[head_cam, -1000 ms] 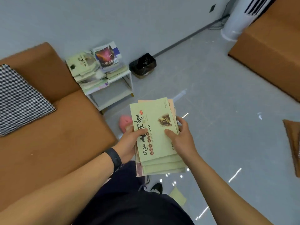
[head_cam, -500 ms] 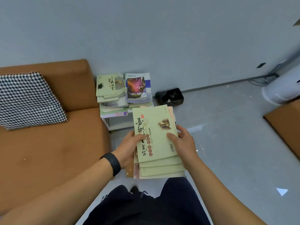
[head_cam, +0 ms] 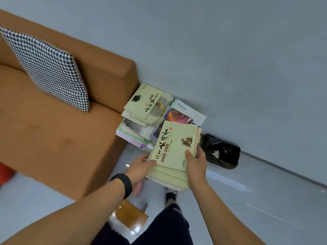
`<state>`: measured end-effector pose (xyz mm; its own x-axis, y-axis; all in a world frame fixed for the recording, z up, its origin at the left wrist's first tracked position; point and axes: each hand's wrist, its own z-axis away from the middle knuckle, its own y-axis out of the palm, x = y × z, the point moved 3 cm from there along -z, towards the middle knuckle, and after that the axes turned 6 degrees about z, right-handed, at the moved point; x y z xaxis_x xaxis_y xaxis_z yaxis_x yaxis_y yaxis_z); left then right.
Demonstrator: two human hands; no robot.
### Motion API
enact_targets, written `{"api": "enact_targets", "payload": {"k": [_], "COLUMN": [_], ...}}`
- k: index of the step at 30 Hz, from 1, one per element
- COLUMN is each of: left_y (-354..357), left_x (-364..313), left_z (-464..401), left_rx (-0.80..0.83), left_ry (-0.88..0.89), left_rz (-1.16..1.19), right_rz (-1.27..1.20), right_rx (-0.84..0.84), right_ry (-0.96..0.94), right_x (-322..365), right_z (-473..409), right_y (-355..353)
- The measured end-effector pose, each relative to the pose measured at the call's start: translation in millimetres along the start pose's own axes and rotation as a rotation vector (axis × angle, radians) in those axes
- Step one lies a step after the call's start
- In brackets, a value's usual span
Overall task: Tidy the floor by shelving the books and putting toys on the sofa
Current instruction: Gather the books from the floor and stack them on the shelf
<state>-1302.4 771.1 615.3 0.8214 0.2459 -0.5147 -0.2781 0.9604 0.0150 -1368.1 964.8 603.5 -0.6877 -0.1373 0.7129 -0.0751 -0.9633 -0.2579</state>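
I hold a stack of pale green books [head_cam: 174, 151] in both hands, just in front of the shelf. My left hand [head_cam: 139, 169] grips its left edge with the thumb on the top cover. My right hand [head_cam: 196, 164] grips the right side, thumb also on the cover. Behind the stack lies a pile of books [head_cam: 146, 112] on top of the small shelf, which is itself hidden beneath them. A brown book [head_cam: 130, 215] lies on the floor near my feet. A pink toy [head_cam: 136, 189] peeks out under my left wrist.
The brown sofa [head_cam: 53, 138] stands at the left with a houndstooth cushion [head_cam: 49, 71] on it. A black bin bag [head_cam: 221, 152] sits against the wall to the right of the shelf. Something red [head_cam: 5, 172] shows at the left edge. Grey floor [head_cam: 256, 200] stretches to the right.
I have stepped closer to the shelf and the view has swung left. The stack in my hands now overlaps the pile on the shelf. My grip is unchanged.
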Motion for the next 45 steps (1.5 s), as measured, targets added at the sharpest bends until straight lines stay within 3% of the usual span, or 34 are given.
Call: {"api": "enact_targets", "payload": {"k": [3,7,11,14,19,24,28,35,40,45], "left_y": [24.2,28.1,8.1,-7.2,-31.7,-66.4,-91.5,-116.8,-157.2,-193.9], "left_x": [-40.5,-86.6,-92.4,-69.8,16.7,117.6,225.5,416.5,543.5,622.2], "left_z": [-25.2,-43.3,-41.3,-23.2,39.4,89.4,146.7,237.3,327.4,375.2], "left_rx": [-0.120,-0.255,-0.244,-0.175,-0.252,-0.361,-0.438,-0.468,-0.652,-0.842], "left_ry": [0.024,0.052,0.004,0.020,-0.021,-0.037,-0.064,-0.124,-0.095,-0.043], "left_rz": [0.003,-0.194,-0.334,-0.299,-0.031,0.127,0.402,0.901,1.188,1.473], "right_rz": [-0.021,0.100,0.518,0.766,1.092,1.244,1.334,1.553,1.803,1.992], "right_rx": [0.036,0.062,0.092,0.258,0.604,0.889,1.087,1.309,1.594,1.829], "right_ry": [-0.013,-0.003,0.114,0.023,-0.266,-0.536,-0.710,-0.766,-0.795,-0.911], "right_x": [33.2,54.9,59.6,54.3,29.2,-4.0,-55.8,-215.4,-331.2,-386.7], "right_z": [-51.3,-102.7,-133.8,-126.0,-42.0,66.3,179.8,346.9,473.8,561.8], "right_y": [11.5,19.4,7.7,21.1,84.8,132.1,151.4,150.5,134.3,154.0]}}
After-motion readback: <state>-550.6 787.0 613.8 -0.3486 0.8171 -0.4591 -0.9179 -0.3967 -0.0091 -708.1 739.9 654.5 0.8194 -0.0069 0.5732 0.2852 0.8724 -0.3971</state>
